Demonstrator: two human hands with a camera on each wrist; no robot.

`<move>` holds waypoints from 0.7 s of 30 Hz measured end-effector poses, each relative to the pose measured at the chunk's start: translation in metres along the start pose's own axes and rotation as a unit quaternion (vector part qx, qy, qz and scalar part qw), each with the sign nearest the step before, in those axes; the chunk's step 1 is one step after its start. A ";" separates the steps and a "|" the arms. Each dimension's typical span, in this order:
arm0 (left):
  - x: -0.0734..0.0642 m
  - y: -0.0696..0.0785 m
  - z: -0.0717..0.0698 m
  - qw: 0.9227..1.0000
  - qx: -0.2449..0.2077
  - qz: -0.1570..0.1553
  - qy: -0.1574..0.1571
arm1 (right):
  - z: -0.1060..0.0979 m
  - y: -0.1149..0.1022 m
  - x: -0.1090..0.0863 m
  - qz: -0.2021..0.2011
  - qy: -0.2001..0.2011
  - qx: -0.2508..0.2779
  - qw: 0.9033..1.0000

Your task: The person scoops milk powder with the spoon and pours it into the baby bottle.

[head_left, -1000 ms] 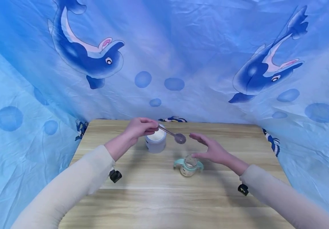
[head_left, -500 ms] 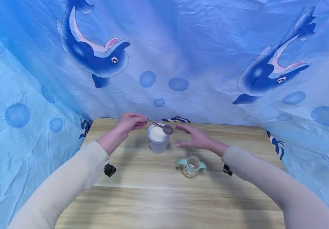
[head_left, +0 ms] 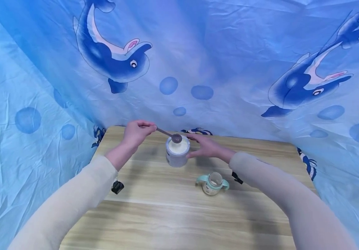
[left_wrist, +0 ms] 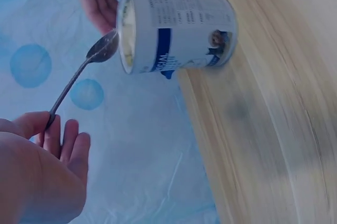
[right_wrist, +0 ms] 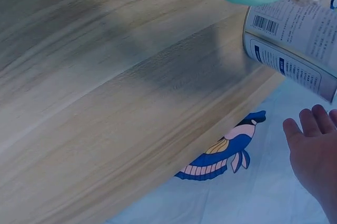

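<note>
My left hand (head_left: pixel 137 134) pinches the thin handle of a dark metal spoon (head_left: pixel 176 138) between thumb and fingers. The spoon's bowl is over the mouth of a white and blue can (head_left: pixel 177 160), which holds pale powder (head_left: pixel 178 148). In the left wrist view, the bowl (left_wrist: pixel 102 47) lies close to the can's rim, with white specks on it. My right hand (head_left: pixel 206 146) is spread at the can's right side, thumb and fingers apart; I cannot tell whether it touches. A clear bottle (head_left: pixel 211 189) with two mint-green handles stands uncapped nearer me, right of the can.
Both things stand on a wood-grain table (head_left: pixel 154 222). Blue cloth (head_left: pixel 242 114) printed with dolphins hangs behind and at the sides of it. A small black wrist mount (head_left: pixel 117 187) is below the left sleeve.
The spoon has moved left and away from me, from beside the can to over its mouth. My right hand has moved left from above the bottle to the can's side.
</note>
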State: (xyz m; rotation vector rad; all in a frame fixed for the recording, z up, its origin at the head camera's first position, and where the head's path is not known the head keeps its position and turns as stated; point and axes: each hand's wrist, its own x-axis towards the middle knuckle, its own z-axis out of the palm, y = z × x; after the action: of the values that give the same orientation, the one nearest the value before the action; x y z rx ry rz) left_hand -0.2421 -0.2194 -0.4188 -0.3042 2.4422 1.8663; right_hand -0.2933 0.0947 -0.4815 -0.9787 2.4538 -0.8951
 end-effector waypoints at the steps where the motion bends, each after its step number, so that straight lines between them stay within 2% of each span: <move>1: 0.000 -0.001 0.001 1.000 0.017 0.013 0.009 | 0.001 0.001 0.002 -0.001 -0.001 -0.003 1.000; 6: -0.003 -0.008 0.005 0.992 0.082 0.089 0.041 | 0.005 0.003 0.010 -0.010 -0.006 -0.002 1.000; 11: -0.006 -0.015 0.012 0.974 0.139 0.171 0.058 | 0.006 0.005 0.014 0.007 -0.012 -0.008 1.000; 15: -0.010 -0.019 0.016 0.960 0.167 0.215 0.065 | 0.006 0.005 0.015 0.010 -0.013 -0.011 1.000; 18: -0.014 -0.023 0.019 0.942 0.206 0.256 0.071 | 0.006 0.005 0.016 -0.001 -0.014 -0.003 1.000; 19: -0.015 -0.024 0.020 0.933 0.221 0.274 0.072 | 0.006 0.005 0.017 -0.003 -0.015 -0.001 1.000; 21: -0.018 -0.026 0.021 0.909 0.256 0.320 0.076 | 0.006 0.006 0.018 -0.004 -0.018 0.007 1.000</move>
State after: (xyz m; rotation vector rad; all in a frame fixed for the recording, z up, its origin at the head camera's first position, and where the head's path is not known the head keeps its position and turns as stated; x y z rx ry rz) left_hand -0.2214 -0.2032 -0.4469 0.4500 3.2909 1.2612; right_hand -0.3050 0.0827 -0.4914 -0.9925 2.4127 -0.8886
